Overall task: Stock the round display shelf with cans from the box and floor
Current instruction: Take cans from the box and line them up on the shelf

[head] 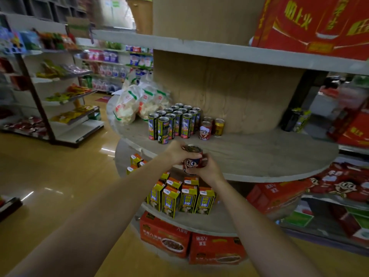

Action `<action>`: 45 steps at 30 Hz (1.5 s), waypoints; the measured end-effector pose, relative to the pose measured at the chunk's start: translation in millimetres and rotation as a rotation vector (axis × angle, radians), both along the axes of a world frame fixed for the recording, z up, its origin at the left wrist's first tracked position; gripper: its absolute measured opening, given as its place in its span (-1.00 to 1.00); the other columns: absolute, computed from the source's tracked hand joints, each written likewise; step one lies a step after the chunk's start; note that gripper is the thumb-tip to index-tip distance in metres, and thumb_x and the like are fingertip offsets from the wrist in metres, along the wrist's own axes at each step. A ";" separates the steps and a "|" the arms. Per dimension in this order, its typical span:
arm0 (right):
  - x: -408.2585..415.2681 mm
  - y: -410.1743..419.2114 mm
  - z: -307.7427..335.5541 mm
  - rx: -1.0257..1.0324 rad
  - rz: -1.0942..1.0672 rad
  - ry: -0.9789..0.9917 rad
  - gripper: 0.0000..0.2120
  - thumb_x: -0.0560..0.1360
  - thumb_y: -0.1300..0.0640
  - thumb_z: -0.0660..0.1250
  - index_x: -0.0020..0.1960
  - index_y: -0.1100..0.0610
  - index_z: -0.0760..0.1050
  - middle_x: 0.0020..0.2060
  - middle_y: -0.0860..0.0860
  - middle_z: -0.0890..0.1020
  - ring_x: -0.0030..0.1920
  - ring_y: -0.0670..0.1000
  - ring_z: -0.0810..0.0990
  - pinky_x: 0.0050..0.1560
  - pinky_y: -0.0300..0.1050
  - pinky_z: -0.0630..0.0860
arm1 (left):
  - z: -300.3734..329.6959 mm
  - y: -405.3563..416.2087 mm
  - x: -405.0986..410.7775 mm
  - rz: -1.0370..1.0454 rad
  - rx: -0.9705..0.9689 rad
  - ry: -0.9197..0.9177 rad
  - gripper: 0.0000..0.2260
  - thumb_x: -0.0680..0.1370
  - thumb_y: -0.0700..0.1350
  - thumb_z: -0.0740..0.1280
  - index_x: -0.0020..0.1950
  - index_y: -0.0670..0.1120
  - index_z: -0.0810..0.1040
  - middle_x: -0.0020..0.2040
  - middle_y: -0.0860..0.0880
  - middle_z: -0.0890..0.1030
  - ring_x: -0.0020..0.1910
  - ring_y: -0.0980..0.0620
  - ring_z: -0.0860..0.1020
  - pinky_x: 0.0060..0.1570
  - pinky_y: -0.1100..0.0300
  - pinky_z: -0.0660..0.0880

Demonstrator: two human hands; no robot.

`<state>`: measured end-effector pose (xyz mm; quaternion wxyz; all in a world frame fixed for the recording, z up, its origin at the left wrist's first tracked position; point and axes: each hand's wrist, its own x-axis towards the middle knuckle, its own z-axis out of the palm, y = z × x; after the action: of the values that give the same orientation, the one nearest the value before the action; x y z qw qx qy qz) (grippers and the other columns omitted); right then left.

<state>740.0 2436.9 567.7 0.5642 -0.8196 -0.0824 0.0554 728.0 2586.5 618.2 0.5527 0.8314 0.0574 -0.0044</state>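
Observation:
A red can with a cartoon face (192,161) is held upright in both hands just above the front edge of the round display shelf (259,154). My left hand (177,151) grips its top and left side; my right hand (210,168) wraps its lower right side. On the middle tier stand several green-and-purple cans (175,122), one more red cartoon can (205,130), another red can behind it, and a gold can (219,127).
Bagged snacks (137,102) lie on the left of the tier. Yellow drink cartons (187,198) fill the tier below; red cardboard boxes (191,240) sit at floor level. Red cases (311,23) rest on the top tier. A snack shelving unit (60,92) stands left across the glossy floor.

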 end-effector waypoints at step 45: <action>267.9 5.6 -55.2 -0.179 -0.195 -0.007 -0.14 0.09 0.02 0.68 0.30 0.06 0.39 0.16 -0.01 0.59 0.18 0.03 0.57 0.21 0.04 0.53 | 26.4 -10.0 290.3 -0.434 0.898 0.121 -0.47 0.34 0.13 0.57 -0.02 -0.21 0.42 -0.22 -0.19 0.64 -0.31 -0.08 0.64 -0.25 0.08 0.60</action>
<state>1007.9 2442.5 512.5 0.4914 -0.8709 0.0009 0.0046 1018.3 2576.5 644.6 0.1225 0.9782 -0.0885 -0.1423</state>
